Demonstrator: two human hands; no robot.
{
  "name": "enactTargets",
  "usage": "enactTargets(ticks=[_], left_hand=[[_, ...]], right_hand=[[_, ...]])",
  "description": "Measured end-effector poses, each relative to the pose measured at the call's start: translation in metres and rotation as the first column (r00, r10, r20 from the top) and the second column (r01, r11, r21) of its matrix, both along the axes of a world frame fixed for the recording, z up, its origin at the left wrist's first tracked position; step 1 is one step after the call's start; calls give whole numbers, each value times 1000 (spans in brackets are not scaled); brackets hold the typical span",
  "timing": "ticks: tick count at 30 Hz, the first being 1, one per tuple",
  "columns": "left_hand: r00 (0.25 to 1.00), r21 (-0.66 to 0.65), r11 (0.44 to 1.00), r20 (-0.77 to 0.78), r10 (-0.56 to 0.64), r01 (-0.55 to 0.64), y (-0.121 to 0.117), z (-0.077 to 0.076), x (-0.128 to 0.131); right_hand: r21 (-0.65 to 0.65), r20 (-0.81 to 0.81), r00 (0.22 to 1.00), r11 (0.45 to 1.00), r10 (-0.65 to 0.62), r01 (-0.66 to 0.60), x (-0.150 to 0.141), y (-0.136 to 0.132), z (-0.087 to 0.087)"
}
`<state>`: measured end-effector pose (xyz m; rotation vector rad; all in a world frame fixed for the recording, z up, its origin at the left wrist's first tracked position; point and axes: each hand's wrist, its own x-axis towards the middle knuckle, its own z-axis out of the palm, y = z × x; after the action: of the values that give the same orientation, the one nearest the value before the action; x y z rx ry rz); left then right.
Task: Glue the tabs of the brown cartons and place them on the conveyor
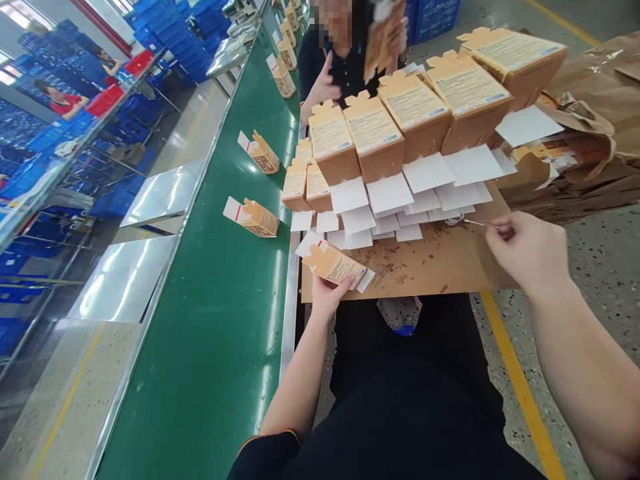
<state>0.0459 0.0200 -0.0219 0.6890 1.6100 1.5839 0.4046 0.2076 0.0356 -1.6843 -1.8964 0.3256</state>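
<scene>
My left hand (327,293) is closed around the lower part of a small tan carton (334,263), which lies tilted with its white end flaps open. Over the right side of the cardboard-covered table, my right hand (527,250) pinches a thin pale strip or stick (475,222). Its far end reaches a small whitish ring-like item (454,219), partly under the cartons' flaps. Stacked tan cartons (373,137) stand just beyond both hands, their white flaps (390,193) sticking out towards me.
Left of the table runs a green conveyor belt (210,320) carrying several open cartons (260,219). A co-worker (345,73) across the stack holds up a flattened-looking carton (384,40). Crumpled brown paper (595,133) lies at the right. Blue crates (155,30) and metal side tables (123,277) stand beyond the belt.
</scene>
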Motion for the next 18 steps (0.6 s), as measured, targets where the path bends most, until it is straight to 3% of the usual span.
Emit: enactTargets(ticks=[3, 5, 8, 12, 18], left_hand=[[999, 5, 1000, -30, 16, -16, -1, -4, 2], [998, -3, 999, -55, 36, -37, -1, -5, 0], [994, -34, 998, -98, 47, -51, 0, -3, -5], [992, -67, 998, -126, -26, 18, 0, 7, -10], [987, -84, 996, -156, -47, 34, 0, 15, -9]], right_hand=[[-34, -262, 964, 999, -47, 39, -3, -61, -15], [-60, -422, 905, 994, 57, -91, -25, -103, -24], [-47, -499, 836, 956, 230, -291, -72, -146, -37], [9, -502, 775, 898, 385, -440, -116, -158, -55], [46, -399, 763, 843, 508, -536, -137, -152, -70]])
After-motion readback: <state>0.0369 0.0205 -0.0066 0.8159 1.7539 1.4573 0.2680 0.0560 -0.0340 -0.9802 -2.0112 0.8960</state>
